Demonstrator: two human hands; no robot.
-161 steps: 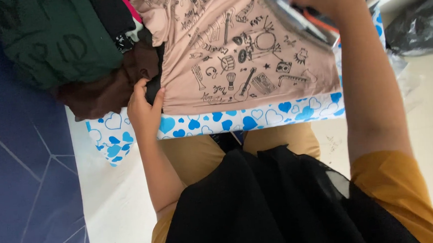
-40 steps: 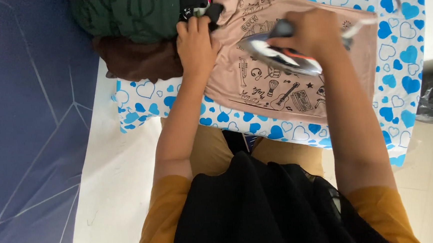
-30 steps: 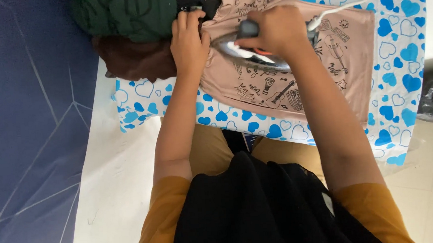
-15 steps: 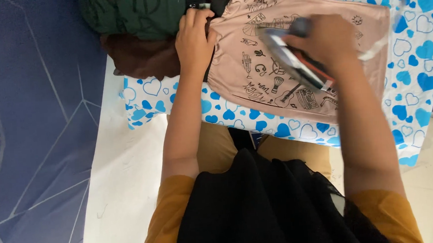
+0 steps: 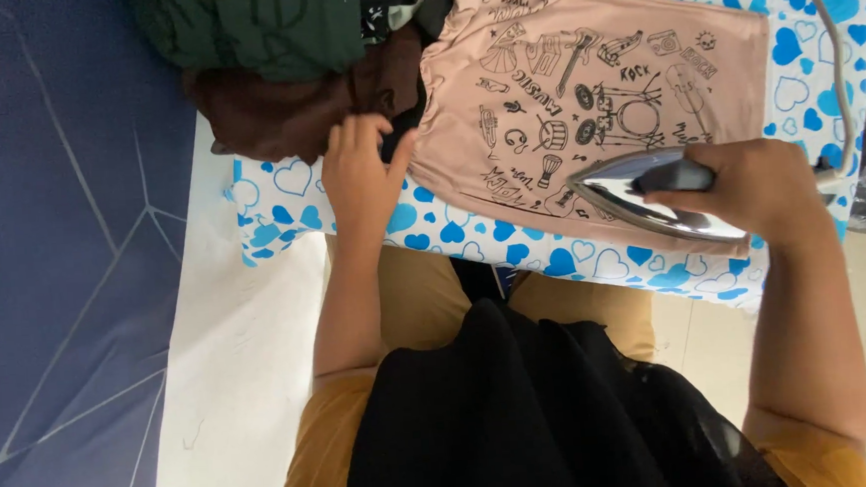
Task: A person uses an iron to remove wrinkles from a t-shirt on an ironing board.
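Since a moment ago my right hand (image 5: 750, 189), clamped on the iron (image 5: 646, 198), slid to the pink shirt's (image 5: 593, 73) near hem; my left hand (image 5: 357, 173), fingers loose, rests at its side edge

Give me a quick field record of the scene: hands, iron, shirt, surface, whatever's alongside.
left hand: open, fingers on the shirt's left edge, next to the brown cloth
right hand: gripping the iron's handle
iron: over the shirt's near edge, soleplate tilted towards the camera
shirt: pink, black music doodles, spread flat
cover: white with blue hearts, under the shirt
pile: green cloth on top of brown cloth, at the left end
cord: white, runs along the right side
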